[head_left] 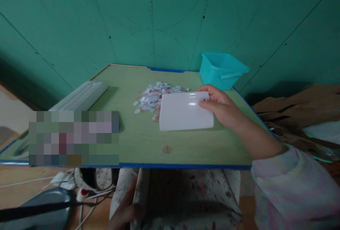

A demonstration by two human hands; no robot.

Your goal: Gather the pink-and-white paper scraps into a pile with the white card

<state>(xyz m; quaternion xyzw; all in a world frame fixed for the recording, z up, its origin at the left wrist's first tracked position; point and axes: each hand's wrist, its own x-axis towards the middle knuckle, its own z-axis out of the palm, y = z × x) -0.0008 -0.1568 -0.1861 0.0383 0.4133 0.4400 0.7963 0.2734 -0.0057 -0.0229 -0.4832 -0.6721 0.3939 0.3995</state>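
My right hand (220, 104) is closed on a glossy white plastic scraper (183, 113), a flat rectangle with a small hole near its right side. The thumb lies on its near face, the fingers behind. Just beyond the scraper's left part is a pile of small white and pinkish paper scraps (156, 95), partly hidden by it. Below the table's front edge, my left hand (127, 205) is dim and blurred, its fingers wrapped round the edge of a white, dark-speckled cloth (140, 198). The cloth's shadowed part spreads to the right under the table edge.
A turquoise bin (223, 70) stands at the table's back right corner. Along the left lies a long whitish bundle (79, 95), with a blurred-out patch before it. Cables and a power strip (62, 180) lie below left; brown cardboard (297, 102) is at right.
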